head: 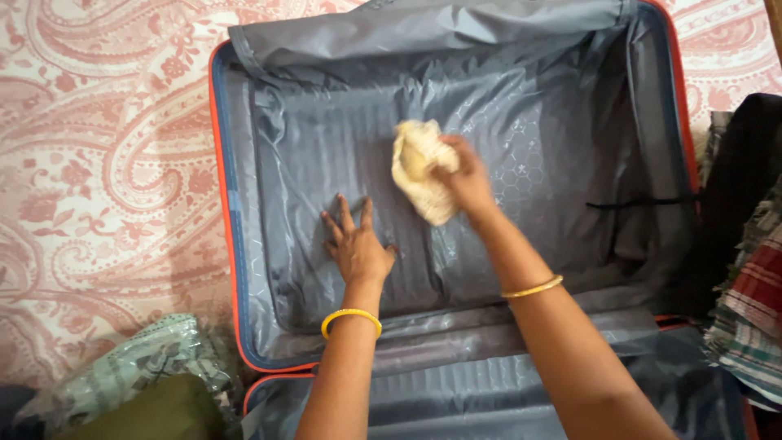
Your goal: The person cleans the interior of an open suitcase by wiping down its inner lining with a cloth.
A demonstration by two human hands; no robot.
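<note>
An open suitcase (224, 163) with an orange rim and grey fabric lining lies on a pink paisley bedsheet. My left hand (356, 244) rests flat, fingers spread, on the lining near the suitcase's middle left. My right hand (466, 181) grips a crumpled cream-coloured cloth (419, 167) and presses it against the lining in the centre. Both wrists wear yellow bangles.
The pink patterned bedsheet (98, 147) spreads left of the case. A green-white wrapped bundle (138, 363) and a dark olive item (155, 411) lie at the lower left. Dark and plaid clothes (753, 301) pile up at the right. A black strap (643, 202) crosses the lining's right side.
</note>
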